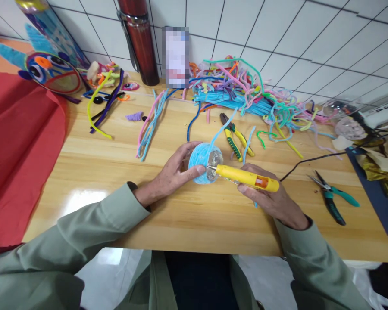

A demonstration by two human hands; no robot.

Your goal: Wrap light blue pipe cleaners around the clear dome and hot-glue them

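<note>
My left hand [177, 172] is wrapped round a clear plastic cup or bottle piece [216, 160] wound with light blue pipe cleaner [198, 157], its thumb pressing on the winding. One loose pipe cleaner end [224, 128] sticks up and away from it. In my right hand [270, 193] is a yellow glue gun [245, 175], its metal nozzle touching or very close to the blue winding beside my left thumb. A black cord runs off behind the right hand. Another short light blue pipe cleaner [248, 144] lies just beyond the glue gun.
Yellow-green pliers [236, 137] lie behind the work, and teal needle-nose pliers [334, 196] at the right. A heap of coloured pipe cleaners [239, 92] lines the wall. A red thermos [139, 43], a phone [175, 58], a decorated blue figure [51, 71] and red cloth [22, 155] stand or lie leftward.
</note>
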